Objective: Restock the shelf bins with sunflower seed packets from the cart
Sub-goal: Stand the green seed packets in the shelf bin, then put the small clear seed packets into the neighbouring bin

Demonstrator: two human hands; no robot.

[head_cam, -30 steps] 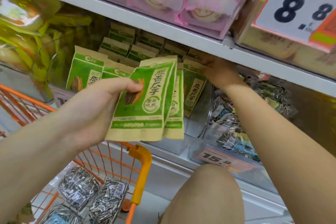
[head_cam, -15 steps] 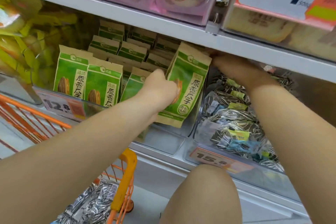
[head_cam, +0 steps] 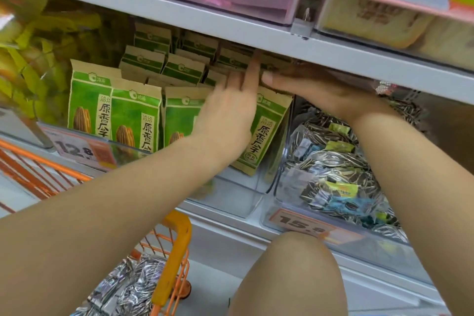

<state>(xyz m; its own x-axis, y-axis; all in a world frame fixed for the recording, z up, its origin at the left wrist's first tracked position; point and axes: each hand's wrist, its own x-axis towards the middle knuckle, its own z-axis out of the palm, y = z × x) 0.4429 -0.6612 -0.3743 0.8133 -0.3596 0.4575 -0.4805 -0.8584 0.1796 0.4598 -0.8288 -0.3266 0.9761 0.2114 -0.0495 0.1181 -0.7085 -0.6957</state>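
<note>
Green sunflower seed packets (head_cam: 136, 120) stand in rows inside a clear shelf bin (head_cam: 230, 195). My left hand (head_cam: 230, 113) is in the bin with straight fingers pressing against the packets, its index finger pointing up. The rightmost green packet (head_cam: 269, 133) leans at the bin's right wall, partly behind that hand. My right hand (head_cam: 310, 87) reaches in flat under the upper shelf, thumb stretched over the top of that packet, fingertips hidden in shadow. The orange cart (head_cam: 174, 251) at lower left holds silver striped seed packets (head_cam: 133, 287).
The upper shelf edge (head_cam: 230, 23) runs close above both hands. A neighbouring clear bin (head_cam: 282, 187) on the right holds striped seed packets. Price tags read 12.8 (head_cam: 77, 151) and 15.9 (head_cam: 302, 223). Yellow bags (head_cam: 30, 59) fill the left bin. My knee (head_cam: 289, 277) is below.
My left hand carried green packets into the bin, let them go and now presses flat against them. My right hand stayed at the back of the bin. The view moved closer.
</note>
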